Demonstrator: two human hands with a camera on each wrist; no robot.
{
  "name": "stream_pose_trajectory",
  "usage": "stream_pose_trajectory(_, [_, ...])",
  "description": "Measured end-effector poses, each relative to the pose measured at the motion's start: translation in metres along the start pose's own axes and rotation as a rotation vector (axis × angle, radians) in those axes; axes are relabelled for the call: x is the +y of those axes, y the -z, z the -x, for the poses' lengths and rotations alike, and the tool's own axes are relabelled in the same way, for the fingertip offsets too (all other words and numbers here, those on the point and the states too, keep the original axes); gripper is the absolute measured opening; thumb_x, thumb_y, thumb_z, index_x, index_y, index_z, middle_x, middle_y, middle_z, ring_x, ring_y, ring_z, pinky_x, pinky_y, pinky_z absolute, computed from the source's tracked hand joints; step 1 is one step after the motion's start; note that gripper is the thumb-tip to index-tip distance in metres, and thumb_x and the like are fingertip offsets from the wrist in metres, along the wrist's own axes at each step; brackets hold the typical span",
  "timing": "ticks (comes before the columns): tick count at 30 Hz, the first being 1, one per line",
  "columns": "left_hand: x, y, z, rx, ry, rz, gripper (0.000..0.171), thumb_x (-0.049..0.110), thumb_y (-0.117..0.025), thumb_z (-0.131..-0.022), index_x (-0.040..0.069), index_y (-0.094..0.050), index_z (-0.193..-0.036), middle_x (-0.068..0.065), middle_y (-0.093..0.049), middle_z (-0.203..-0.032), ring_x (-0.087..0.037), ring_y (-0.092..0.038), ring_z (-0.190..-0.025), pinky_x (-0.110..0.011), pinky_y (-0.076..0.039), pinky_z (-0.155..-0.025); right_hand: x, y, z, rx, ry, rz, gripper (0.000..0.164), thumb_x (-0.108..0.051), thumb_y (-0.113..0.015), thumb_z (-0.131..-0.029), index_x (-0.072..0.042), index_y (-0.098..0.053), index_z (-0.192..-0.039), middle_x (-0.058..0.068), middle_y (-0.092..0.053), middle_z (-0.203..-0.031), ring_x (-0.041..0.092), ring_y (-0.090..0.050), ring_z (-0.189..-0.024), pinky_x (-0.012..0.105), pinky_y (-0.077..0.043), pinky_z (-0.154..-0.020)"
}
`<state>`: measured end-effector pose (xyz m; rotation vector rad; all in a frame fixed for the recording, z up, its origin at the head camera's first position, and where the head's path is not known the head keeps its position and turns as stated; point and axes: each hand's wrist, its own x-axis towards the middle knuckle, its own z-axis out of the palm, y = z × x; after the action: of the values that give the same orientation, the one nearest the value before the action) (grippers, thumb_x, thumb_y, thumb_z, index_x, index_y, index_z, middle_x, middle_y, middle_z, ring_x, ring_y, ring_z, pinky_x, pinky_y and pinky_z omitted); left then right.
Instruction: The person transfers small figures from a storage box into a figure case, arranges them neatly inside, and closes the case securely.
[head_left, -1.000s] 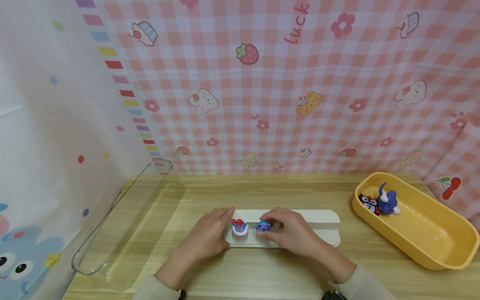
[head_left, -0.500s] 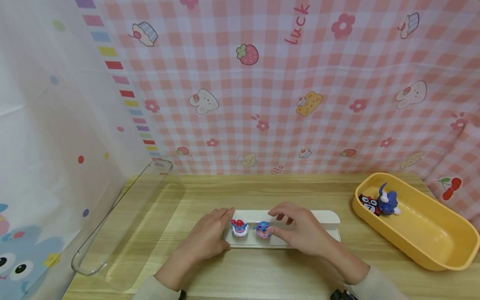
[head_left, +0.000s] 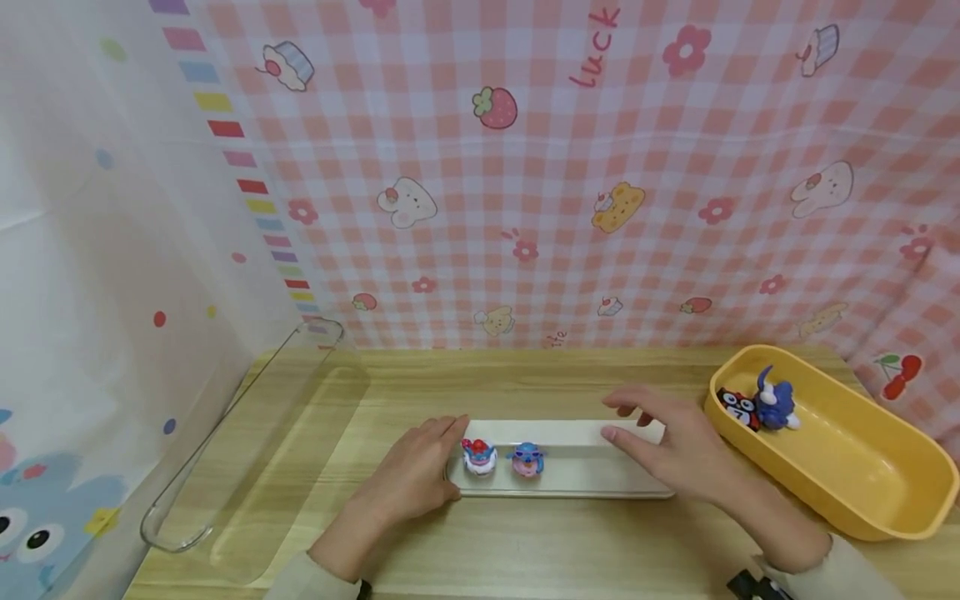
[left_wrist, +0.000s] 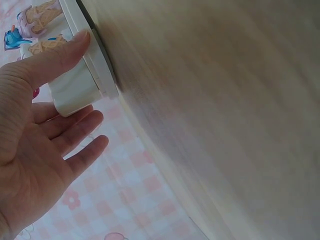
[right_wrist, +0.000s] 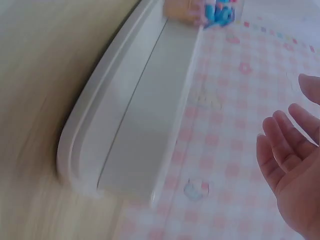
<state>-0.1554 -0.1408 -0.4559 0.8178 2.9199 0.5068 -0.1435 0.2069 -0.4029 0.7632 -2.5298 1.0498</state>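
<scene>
A white two-step display stand (head_left: 592, 477) lies lengthwise on the wood-grain table. My left hand (head_left: 420, 467) grips its left end, thumb on the front edge and fingers behind the back, as the left wrist view shows. Toward that end stand two small figurines on waffle-patterned bases: one with a red top and white body (head_left: 479, 458), and beside it a blue one with a pink lower part (head_left: 528, 460). My right hand (head_left: 678, 442) hovers over the stand's right end, fingers loosely spread and holding nothing. In the right wrist view it is apart from the stand.
At the right, a yellow tub (head_left: 870, 475) contains a red-and-black figure (head_left: 739, 408) and a dark blue-and-white figure (head_left: 777, 406). A clear plastic cover (head_left: 247, 475) rests on the table's left side. A pink checked cloth (head_left: 555, 167) hangs behind the table.
My right hand has let go of the blue figurine and moved right, toward the yellow tub. The figurine stays upright on the stand. My left hand has kept its place.
</scene>
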Motion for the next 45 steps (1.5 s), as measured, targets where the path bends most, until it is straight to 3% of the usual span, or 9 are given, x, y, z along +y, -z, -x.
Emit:
stream_pose_trajectory(5, [0.0,0.001,-0.001,-0.003,0.004,0.0,0.094,0.016,-0.096,-0.074,-0.003,-0.049,-0.153,-0.019,-0.056,-0.148,-0.036,-0.053,-0.136,-0.052,-0.045,-0.114,0.017,0.024,0.006,0.078,0.065,0.085,0.037,0.002,-0.088,-0.079,-0.01,-0.077,-0.112,-0.001,-0.074,-0.107,0.007,-0.062,-0.085,0.021,-0.053,-0.069])
stream_pose_trajectory(10, [0.0,0.001,-0.002,-0.005,0.005,0.0,0.093,0.016,-0.097,-0.074,-0.004,-0.049,-0.152,-0.019,-0.057,-0.147,-0.036,-0.054,-0.135,-0.053,-0.046,-0.113,0.035,0.048,0.012,0.113,0.044,0.149,0.039,0.003,-0.089,-0.077,-0.011,-0.076,-0.11,-0.005,-0.072,-0.099,0.004,-0.06,-0.08,0.014,-0.049,-0.069])
stream_pose_trajectory(17, [0.0,0.001,-0.001,-0.006,0.01,-0.008,0.094,0.016,-0.097,-0.074,-0.004,-0.049,-0.152,-0.019,-0.057,-0.148,-0.035,-0.054,-0.135,-0.052,-0.046,-0.113,0.066,0.082,0.014,0.106,-0.11,0.233,0.03,-0.008,-0.084,-0.087,-0.004,-0.073,-0.115,0.009,-0.072,-0.098,0.003,-0.058,-0.077,0.012,-0.049,-0.063])
stream_pose_trajectory(22, [-0.001,0.001,-0.001,-0.006,0.009,-0.013,0.095,0.017,-0.097,-0.073,-0.004,-0.049,-0.152,-0.019,-0.057,-0.147,-0.036,-0.054,-0.134,-0.052,-0.047,-0.112,0.089,0.105,0.013,0.074,-0.262,0.255,0.036,-0.02,-0.076,-0.098,0.002,-0.067,-0.125,0.025,-0.07,-0.11,0.026,-0.068,-0.083,0.009,-0.047,-0.063])
stream_pose_trajectory(26, [-0.001,0.001,-0.001,-0.007,0.009,-0.016,0.095,0.017,-0.097,-0.074,-0.004,-0.048,-0.153,-0.019,-0.057,-0.148,-0.035,-0.054,-0.135,-0.052,-0.046,-0.112,0.105,0.117,0.011,0.057,-0.387,0.304,0.045,-0.033,-0.069,-0.102,0.002,-0.064,-0.13,0.03,-0.067,-0.12,0.047,-0.068,-0.094,0.02,-0.05,-0.059])
stream_pose_trajectory(33, [-0.001,0.0,-0.002,-0.01,0.014,-0.018,0.094,0.017,-0.096,-0.074,-0.003,-0.048,-0.153,-0.018,-0.056,-0.148,-0.035,-0.054,-0.135,-0.052,-0.046,-0.113,0.129,0.126,0.006,0.023,-0.53,0.411,0.063,-0.052,-0.059,-0.104,0.005,-0.061,-0.132,0.035,-0.067,-0.118,0.052,-0.066,-0.1,0.054,-0.053,-0.067])
stream_pose_trajectory(36, [-0.001,0.001,-0.001,-0.01,0.011,-0.018,0.094,0.017,-0.096,-0.074,-0.003,-0.048,-0.153,-0.019,-0.056,-0.148,-0.035,-0.054,-0.135,-0.052,-0.046,-0.113,0.139,0.13,0.005,-0.017,-0.574,0.428,0.071,-0.059,-0.054,-0.103,0.005,-0.06,-0.133,0.035,-0.067,-0.118,0.052,-0.065,-0.099,0.055,-0.052,-0.067])
stream_pose_trajectory(41, [0.0,0.0,-0.001,-0.008,0.002,-0.021,0.094,0.017,-0.097,-0.074,-0.004,-0.049,-0.152,-0.019,-0.057,-0.147,-0.034,-0.054,-0.135,-0.051,-0.047,-0.112,0.158,0.131,0.007,-0.087,-0.653,0.487,0.082,-0.069,-0.051,-0.1,0.008,-0.06,-0.128,0.033,-0.068,-0.111,0.046,-0.065,-0.089,0.045,-0.046,-0.058])
stream_pose_trajectory(45, [-0.001,0.0,-0.002,-0.007,-0.003,-0.027,0.094,0.017,-0.097,-0.074,-0.003,-0.049,-0.152,-0.018,-0.057,-0.147,-0.034,-0.055,-0.134,-0.05,-0.047,-0.112,0.168,0.127,0.008,-0.144,-0.703,0.515,0.086,-0.073,-0.053,-0.096,0.008,-0.061,-0.121,0.03,-0.069,-0.1,0.04,-0.063,-0.079,0.048,-0.041,-0.058])
